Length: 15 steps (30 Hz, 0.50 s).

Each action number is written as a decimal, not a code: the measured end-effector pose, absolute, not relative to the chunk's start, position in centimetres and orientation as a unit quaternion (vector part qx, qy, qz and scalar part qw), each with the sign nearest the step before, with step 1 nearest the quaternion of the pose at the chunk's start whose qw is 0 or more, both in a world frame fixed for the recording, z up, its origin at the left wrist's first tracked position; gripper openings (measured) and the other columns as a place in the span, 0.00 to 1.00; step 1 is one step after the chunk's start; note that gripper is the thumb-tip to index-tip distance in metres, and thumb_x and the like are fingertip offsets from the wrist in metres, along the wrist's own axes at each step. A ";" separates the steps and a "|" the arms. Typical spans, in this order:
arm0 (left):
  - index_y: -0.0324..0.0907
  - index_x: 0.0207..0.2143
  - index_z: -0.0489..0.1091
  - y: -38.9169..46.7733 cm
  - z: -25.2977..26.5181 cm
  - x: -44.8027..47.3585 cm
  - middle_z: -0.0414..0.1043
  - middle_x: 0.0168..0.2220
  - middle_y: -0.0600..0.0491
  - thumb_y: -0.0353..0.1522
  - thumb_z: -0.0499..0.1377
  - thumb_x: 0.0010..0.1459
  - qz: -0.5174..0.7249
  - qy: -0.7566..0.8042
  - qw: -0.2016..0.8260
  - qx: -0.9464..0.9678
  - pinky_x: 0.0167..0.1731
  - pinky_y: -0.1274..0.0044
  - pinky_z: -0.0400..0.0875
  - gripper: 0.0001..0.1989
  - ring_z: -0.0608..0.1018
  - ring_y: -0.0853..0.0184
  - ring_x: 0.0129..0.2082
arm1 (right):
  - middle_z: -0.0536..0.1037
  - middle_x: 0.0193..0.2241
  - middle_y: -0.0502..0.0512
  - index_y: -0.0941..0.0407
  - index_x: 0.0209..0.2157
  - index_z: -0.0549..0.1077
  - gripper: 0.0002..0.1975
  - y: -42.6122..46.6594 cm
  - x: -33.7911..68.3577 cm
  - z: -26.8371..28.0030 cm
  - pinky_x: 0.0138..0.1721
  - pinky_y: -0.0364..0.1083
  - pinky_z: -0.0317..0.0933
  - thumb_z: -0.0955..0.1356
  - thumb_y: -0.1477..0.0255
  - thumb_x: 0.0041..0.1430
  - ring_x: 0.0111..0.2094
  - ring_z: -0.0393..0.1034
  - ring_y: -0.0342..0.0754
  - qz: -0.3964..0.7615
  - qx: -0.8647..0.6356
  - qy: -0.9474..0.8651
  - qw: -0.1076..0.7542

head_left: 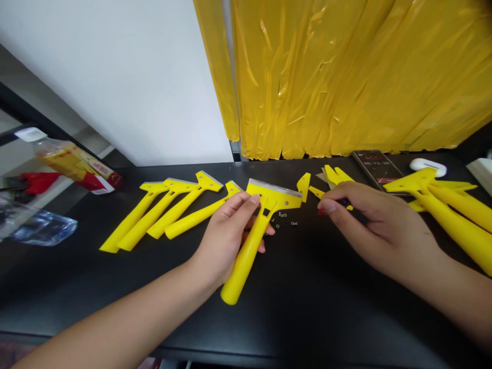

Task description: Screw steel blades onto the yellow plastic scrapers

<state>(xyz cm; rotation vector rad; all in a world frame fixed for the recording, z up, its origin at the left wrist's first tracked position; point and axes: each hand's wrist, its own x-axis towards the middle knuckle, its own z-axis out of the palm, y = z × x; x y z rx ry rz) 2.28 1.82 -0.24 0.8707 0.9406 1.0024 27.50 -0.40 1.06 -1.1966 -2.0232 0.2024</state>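
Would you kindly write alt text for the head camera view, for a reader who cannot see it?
The left hand grips a yellow scraper by its neck on a black table, while the right hand pinches a small dark tool beside tiny screws. More scrapers lie in a row to the left, with others at right below a yellow plastic curtain.

Head camera, close, forward-down over the black table (315, 287).
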 end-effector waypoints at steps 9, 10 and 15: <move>0.44 0.44 0.74 1.8 -0.3 2.2 0.76 0.36 0.54 0.41 0.68 0.69 0.443 0.415 0.691 0.394 0.20 0.80 0.77 0.12 0.82 0.66 0.29 | 0.83 0.37 0.52 0.49 0.43 0.76 0.05 -0.4 27.5 0.7 0.40 0.52 0.68 0.67 0.67 0.76 0.37 0.78 0.52 0.081 -0.468 -0.796 0.376; 0.44 0.44 0.74 1.8 -0.3 2.2 0.77 0.36 0.54 0.41 0.68 0.69 0.442 0.414 0.691 0.394 0.20 0.80 0.76 0.12 0.82 0.66 0.29 | 0.83 0.37 0.52 0.49 0.43 0.76 0.05 -0.4 27.5 0.7 0.40 0.52 0.68 0.67 0.67 0.76 0.37 0.79 0.52 0.080 -0.468 -0.795 0.378; 0.44 0.44 0.75 1.8 -0.3 2.2 0.78 0.38 0.54 0.42 0.69 0.67 0.443 0.416 0.691 0.392 0.19 0.80 0.77 0.13 0.82 0.66 0.29 | 0.84 0.37 0.52 0.48 0.42 0.77 0.06 -0.5 27.6 0.8 0.39 0.53 0.69 0.67 0.66 0.76 0.37 0.79 0.53 0.095 -0.478 -0.786 0.380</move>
